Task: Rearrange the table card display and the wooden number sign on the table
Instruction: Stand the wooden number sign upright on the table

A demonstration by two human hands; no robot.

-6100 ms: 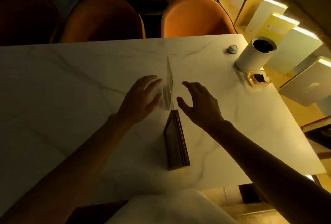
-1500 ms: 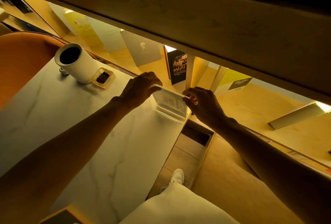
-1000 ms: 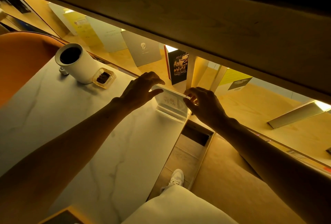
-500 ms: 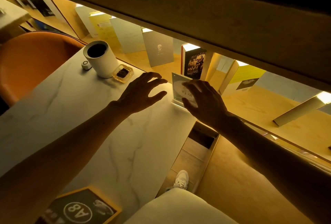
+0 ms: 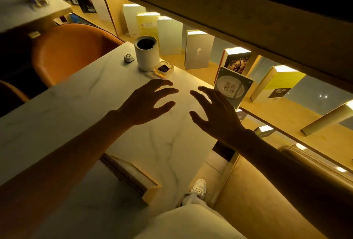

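The clear acrylic table card display (image 5: 232, 86) stands upright at the right edge of the marble table (image 5: 76, 109), a round printed design facing me. My right hand (image 5: 215, 112) hovers just left of it with fingers spread, holding nothing. My left hand (image 5: 147, 101) floats over the tabletop, also open and empty. The wooden number sign (image 5: 131, 175) lies near the table's front edge, partly hidden under my left forearm; I see its framed edge, not its face.
A white cylinder container (image 5: 146, 53), a small amber dish (image 5: 163, 68) and a little white button device (image 5: 129, 58) sit at the far right of the table. Orange chairs (image 5: 70, 49) stand behind. Lit shelves with books (image 5: 198, 49) run along the right.
Both hands held the card display at the table's right edge, then let go and drew back toward me. The view has swung left, bringing the wooden sign into sight.
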